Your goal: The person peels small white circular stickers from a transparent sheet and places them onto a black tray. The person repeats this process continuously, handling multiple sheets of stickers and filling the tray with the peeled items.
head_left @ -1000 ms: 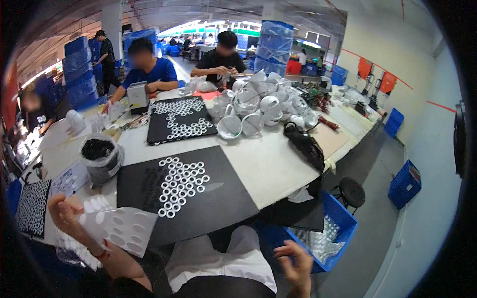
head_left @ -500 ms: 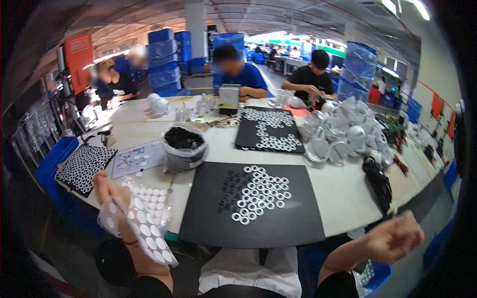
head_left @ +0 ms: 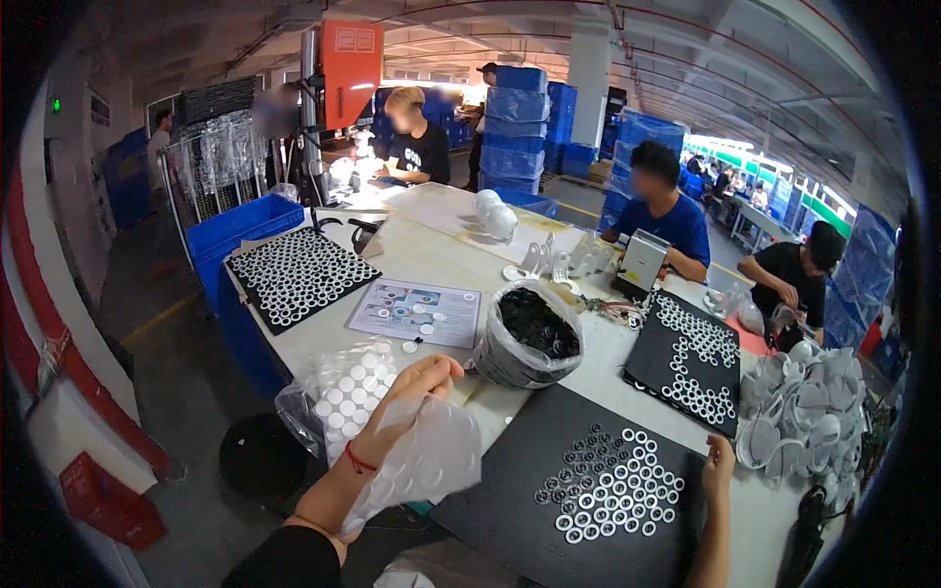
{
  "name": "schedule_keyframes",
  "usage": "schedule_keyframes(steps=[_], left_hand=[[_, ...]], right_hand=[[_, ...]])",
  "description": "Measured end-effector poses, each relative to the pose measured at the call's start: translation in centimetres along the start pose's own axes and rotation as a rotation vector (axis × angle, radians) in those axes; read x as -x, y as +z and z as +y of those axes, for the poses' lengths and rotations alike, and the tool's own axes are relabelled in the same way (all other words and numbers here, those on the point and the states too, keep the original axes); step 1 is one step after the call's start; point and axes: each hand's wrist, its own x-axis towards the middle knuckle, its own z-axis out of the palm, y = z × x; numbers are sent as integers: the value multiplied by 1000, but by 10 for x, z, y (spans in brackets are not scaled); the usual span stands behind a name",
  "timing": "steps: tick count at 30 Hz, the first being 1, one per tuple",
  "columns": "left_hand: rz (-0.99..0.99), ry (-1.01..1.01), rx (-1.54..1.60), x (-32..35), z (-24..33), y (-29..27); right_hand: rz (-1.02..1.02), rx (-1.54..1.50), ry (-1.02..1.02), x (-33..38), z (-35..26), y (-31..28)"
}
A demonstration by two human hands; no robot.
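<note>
My left hand (head_left: pixel 420 387), a red cord at its wrist, holds a translucent sheet (head_left: pixel 426 456) with round shapes showing through it. The sheet hangs below the fingers, beside the left edge of a black board (head_left: pixel 490 500). On that board lie rows of white-ringed discs (head_left: pixel 627 490) and several dark rings (head_left: pixel 578 465). At the board's right edge is my right hand (head_left: pixel 719 468), its fingers curled; whether they hold anything is hidden. Next to my left forearm lies a plastic bag of round white stickers (head_left: pixel 348 397).
A lined bucket of black parts (head_left: pixel 534 328) stands beyond the board. Further boards of rings lie at left (head_left: pixel 294 274) and right (head_left: pixel 686 358). A printed sheet (head_left: pixel 417 312), a heap of white plastic parts (head_left: pixel 804 416) and blue bins (head_left: pixel 245 220) surround them. Co-workers sit across the table.
The view has turned to the left. My left hand has brought the sheet away from the sticker bag toward the board. My right hand has come in from the side to the board's right edge.
</note>
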Motion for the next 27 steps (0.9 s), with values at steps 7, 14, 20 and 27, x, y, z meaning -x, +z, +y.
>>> schedule_keyframes(steps=[7,14,20,27], left_hand=[[-89,43,6,-14,-25,-6],[-91,208,-149,-48,-87,-13],[-75,272,-216,-103,-112,1],[-302,185,109,-130,-132,49]], right_hand=[[-124,84,-43,18,-12,8],[-144,189,-35,23,-23,0],[-126,179,-75,28,-28,1],[-173,197,-46,39,-24,-10]])
